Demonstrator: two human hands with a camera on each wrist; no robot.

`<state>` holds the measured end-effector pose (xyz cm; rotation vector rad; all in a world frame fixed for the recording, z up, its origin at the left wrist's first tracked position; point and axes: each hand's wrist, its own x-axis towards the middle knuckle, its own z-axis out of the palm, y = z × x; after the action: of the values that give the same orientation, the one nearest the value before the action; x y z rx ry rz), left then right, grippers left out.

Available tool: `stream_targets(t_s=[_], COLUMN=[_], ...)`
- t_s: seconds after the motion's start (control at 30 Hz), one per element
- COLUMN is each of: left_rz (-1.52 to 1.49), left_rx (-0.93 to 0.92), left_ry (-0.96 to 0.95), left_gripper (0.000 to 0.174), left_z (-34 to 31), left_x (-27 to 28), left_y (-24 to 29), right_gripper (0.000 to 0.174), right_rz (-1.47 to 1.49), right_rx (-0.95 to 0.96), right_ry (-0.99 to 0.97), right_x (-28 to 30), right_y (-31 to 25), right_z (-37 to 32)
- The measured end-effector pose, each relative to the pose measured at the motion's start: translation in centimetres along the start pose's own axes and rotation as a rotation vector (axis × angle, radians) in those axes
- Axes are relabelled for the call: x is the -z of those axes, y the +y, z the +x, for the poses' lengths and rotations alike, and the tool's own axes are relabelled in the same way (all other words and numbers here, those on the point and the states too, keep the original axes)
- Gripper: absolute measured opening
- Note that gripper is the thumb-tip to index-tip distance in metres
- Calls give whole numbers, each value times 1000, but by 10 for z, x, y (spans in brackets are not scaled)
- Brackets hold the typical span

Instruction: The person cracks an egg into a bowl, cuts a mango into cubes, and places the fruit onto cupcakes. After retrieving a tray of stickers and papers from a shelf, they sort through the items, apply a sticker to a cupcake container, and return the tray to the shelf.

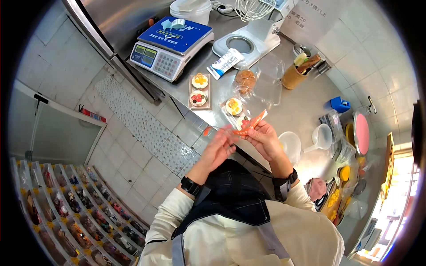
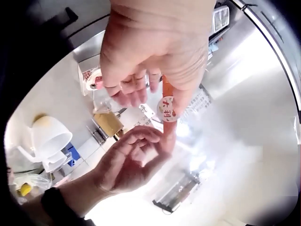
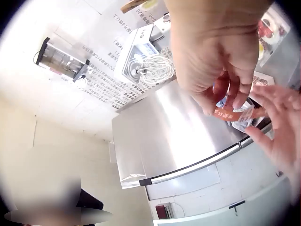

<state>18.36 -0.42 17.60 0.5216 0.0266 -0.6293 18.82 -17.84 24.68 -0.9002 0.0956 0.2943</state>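
My right hand (image 1: 264, 139) pinches an orange paper label strip (image 1: 253, 125) with printing on it. In the left wrist view, the strip carries a round white printed patch (image 2: 166, 109). My left hand (image 1: 217, 148), blurred in the head view, is at the strip's other end. Its thumb and fingers (image 3: 265, 96) stand apart there in the right wrist view. Just beyond the hands is a clear box holding a fruit-topped cream cupcake (image 1: 234, 106) and a second cupcake partly hidden by the strip. To its left, another clear box (image 1: 194, 105) holds two fruit cupcakes.
On the steel table (image 1: 266, 117) are a brown round baked item (image 1: 245, 81) in clear plastic, a white packet (image 1: 225, 63), a blue-topped scale (image 1: 173, 37) and a stand mixer (image 1: 253, 42). A wooden utensil holder (image 1: 293, 77) and a white measuring cup (image 1: 321, 136) stand to the right.
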Motion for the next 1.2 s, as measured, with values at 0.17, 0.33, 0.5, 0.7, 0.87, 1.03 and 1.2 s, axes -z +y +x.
stream_targets(t_s=[0.17, 0.33, 0.5, 0.7, 0.87, 1.03, 1.2], left_rz=[-159, 270, 570, 485, 462, 488, 474], left_rx=[-199, -249, -268, -182, -242, -236, -209], left_ry=[53, 451, 802, 831, 778, 792, 814], left_gripper=[14, 15, 14, 13, 12, 12, 12], left_z=[32, 53, 67, 74, 79, 84, 87], left_x=[24, 13, 16, 14, 19, 24, 23], left_y=[3, -14, -17, -21, -24, -29, -30], right_gripper=[16, 16, 14, 13, 13, 13, 13], right_rz=[-86, -380, -566, -430, -430, -405, -396], right_rx=[-104, 47, 75, 108, 49, 38, 70], right_ry=[158, 266, 470, 468, 476, 502, 519], right_x=[39, 76, 88, 97, 105, 106, 112], right_y=[-6, 7, 10, 13, 14, 14, 21], right_z=[32, 66, 86, 91, 98, 100, 102])
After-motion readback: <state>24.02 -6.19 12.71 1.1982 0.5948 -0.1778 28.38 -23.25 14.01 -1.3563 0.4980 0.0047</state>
